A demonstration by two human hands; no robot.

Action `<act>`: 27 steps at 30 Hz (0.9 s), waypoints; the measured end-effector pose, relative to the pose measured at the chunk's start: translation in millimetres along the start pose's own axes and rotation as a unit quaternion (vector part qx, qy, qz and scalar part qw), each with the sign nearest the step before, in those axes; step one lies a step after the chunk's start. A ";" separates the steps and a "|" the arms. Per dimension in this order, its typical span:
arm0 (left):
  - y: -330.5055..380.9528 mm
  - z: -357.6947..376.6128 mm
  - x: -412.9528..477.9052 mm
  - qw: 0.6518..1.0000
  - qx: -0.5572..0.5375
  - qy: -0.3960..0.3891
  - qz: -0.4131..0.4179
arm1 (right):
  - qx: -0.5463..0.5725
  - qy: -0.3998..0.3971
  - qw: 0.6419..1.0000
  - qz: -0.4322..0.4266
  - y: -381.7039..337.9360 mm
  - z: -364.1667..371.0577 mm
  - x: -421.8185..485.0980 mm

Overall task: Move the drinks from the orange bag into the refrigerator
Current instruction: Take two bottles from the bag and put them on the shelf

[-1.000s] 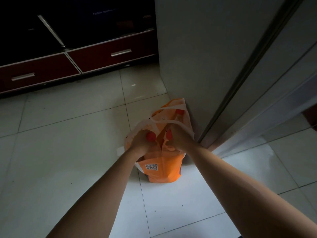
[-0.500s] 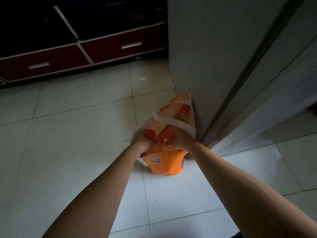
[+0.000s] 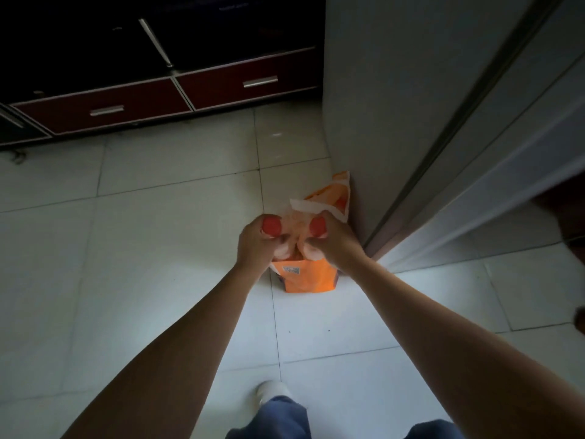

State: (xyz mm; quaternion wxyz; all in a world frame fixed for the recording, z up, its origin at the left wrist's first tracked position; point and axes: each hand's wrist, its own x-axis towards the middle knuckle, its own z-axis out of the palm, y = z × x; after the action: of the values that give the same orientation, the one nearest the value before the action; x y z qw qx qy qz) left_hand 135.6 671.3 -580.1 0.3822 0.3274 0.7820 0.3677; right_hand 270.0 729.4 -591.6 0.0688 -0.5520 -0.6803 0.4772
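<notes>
A: Two red-capped bottles, left one (image 3: 271,225), right one (image 3: 317,227), sit just above the orange bag (image 3: 305,277), which stands on the floor tiles (image 3: 158,248) against the refrigerator (image 3: 395,106).

B: Step?

A: Lifting drinks out, I judge. Left hand (image 3: 258,245) wraps one neck, right hand (image 3: 330,242) the other, fingers curled tight. Both arms reach straight down.

B: Next?

A: Probably clearing the bag rim, then swinging right toward the refrigerator door (image 3: 506,137).

1. Bag (image 3: 308,278) stands on floor (image 3: 142,264), right side touching refrigerator (image 3: 395,90).
2. Left hand (image 3: 258,242) and right hand (image 3: 330,240) side by side above bag, a bottle cap in each: left cap (image 3: 271,225), right cap (image 3: 317,226).
3. Cabinet drawers (image 3: 177,96) behind bag, left of refrigerator.
4. Shoe (image 3: 272,391) on floor, nearer the person than bag.
</notes>
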 end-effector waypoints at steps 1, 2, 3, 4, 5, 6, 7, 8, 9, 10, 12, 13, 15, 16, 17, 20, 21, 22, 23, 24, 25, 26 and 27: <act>12.3 -8.6 -7.6 1.000 -0.005 0.012 0.004 | 0.009 0.010 1.000 -0.003 -12.1 -8.5 -8.9; 24.1 -17.4 -14.6 1.000 -0.006 0.025 0.007 | 0.018 0.019 1.000 -0.003 -24.5 -17.4 -18.8; 37.2 -26.0 -22.0 0.999 -0.006 0.034 0.011 | 0.028 0.026 0.999 -0.004 -37.1 -27.3 -29.4; 50.3 -34.5 -29.4 0.999 -0.005 0.041 0.016 | 0.034 0.032 0.999 -0.006 -49.7 -37.5 -40.4; 64.4 -42.2 -37.9 0.999 -0.002 0.045 0.020 | 0.038 0.040 0.998 -0.011 -62.1 -47.8 -51.4; 79.1 -49.5 -47.2 0.998 0.001 0.048 0.027 | 0.040 0.046 0.998 -0.017 -74.0 -58.3 -62.3; 93.4 -56.5 -57.2 0.998 0.004 0.049 0.034 | 0.042 0.051 0.998 -0.023 -85.3 -68.3 -73.5; 107.0 -63.2 -67.0 0.998 0.007 0.050 0.041 | 0.044 0.058 0.997 -0.028 -96.7 -78.5 -84.9; 120.5 -69.5 -77.6 0.997 0.009 0.051 0.050 | 0.044 0.065 0.996 -0.035 -108.0 -89.0 -96.8; 134.1 -75.6 -88.6 0.997 0.012 0.053 0.056 | 0.041 0.074 0.995 -0.043 -118.8 -99.7 -109.1; 161.4 -87.2 -112.5 0.996 0.012 0.059 0.065 | 0.040 0.091 0.993 -0.059 -138.5 -120.5 -136.0; 174.0 -92.3 -125.0 0.996 0.009 0.064 0.067 | 0.046 0.094 0.993 -0.063 -147.3 -130.6 -150.3; 196.3 -101.3 -149.9 0.995 0.004 0.074 0.068 | 0.062 0.095 0.991 -0.068 -161.6 -148.9 -177.8; 208.7 -105.9 -164.9 0.995 0.001 0.077 0.069 | 0.067 0.096 0.991 -0.070 -168.4 -160.1 -193.4; 220.2 -110.2 -179.7 0.994 -0.002 0.081 0.070 | 0.069 0.095 0.991 -0.070 -174.7 -171.0 -209.0; 253.8 -123.3 -228.7 0.993 -0.015 0.094 0.073 | 0.071 0.090 0.991 -0.064 -190.9 -202.9 -261.5; 265.2 -127.6 -245.9 0.992 -0.024 0.096 0.074 | 0.074 0.089 0.991 -0.063 -195.0 -212.9 -279.6; 276.9 -131.6 -263.3 0.992 -0.030 0.099 0.074 | 0.075 0.089 0.991 -0.064 -198.7 -222.5 -296.8; 288.1 -135.4 -280.0 0.992 -0.032 0.101 0.075 | 0.071 0.091 0.991 -0.065 -202.0 -231.7 -313.4; 298.4 -138.6 -296.4 0.991 -0.030 0.102 0.077 | 0.063 0.093 0.991 -0.068 -205.2 -240.6 -329.8; 308.1 -141.3 -311.4 0.991 -0.028 0.102 0.082 | 0.054 0.097 0.992 -0.068 -208.7 -249.4 -344.7; 316.5 -143.1 -325.2 0.990 -0.026 0.102 0.090 | 0.048 0.102 0.991 -0.067 -211.4 -257.5 -358.7; 324.3 -144.4 -338.9 0.990 -0.025 0.101 0.098 | 0.047 0.106 0.991 -0.063 -214.0 -265.0 -373.0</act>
State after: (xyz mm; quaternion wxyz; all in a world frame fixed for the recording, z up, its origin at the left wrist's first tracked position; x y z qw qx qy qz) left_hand 256.7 522.7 -128.3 0.2713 0.3534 0.7716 0.4540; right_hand 429.9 590.6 -133.0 0.1959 -0.5517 -0.6794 0.4423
